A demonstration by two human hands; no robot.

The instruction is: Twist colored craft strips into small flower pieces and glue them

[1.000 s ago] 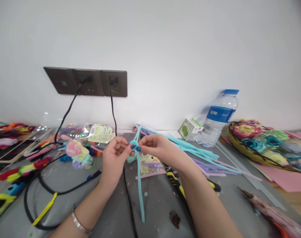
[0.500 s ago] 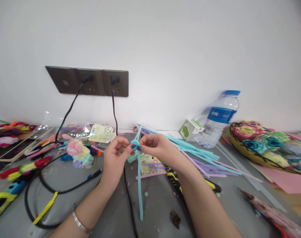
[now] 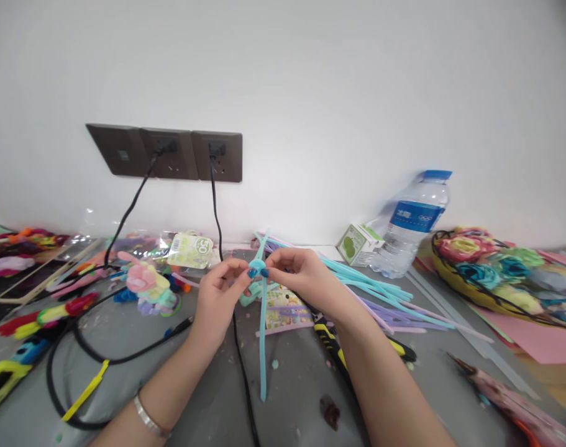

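Note:
Between my two hands is a light-blue pipe cleaner [image 3: 263, 341], looped at the top, with a long straight end hanging down over the table. My left hand [image 3: 222, 292] pinches the loop from the left with thumb and forefinger. From the right, my right hand [image 3: 301, 276] pinches the same loop, its thumb beside the left one. Behind the hands, on the table, lie a printed card [image 3: 287, 309] and a pile of light-blue and purple pipe cleaners [image 3: 371, 282]. Part of the loop is hidden by the fingertips.
Black-and-yellow pliers [image 3: 328, 340] lie under my right forearm. A glue gun [image 3: 506, 391] is at the right front, a water bottle [image 3: 415, 223] and flower basket [image 3: 492, 279] behind it. A black cable [image 3: 245, 379] crosses the table; a pastel pipe-cleaner flower [image 3: 147, 285] stands left.
The hanging end of the pipe cleaner has risen a little and swung slightly left. Both hands keep pinching the loop, with small shifts of the fingers.

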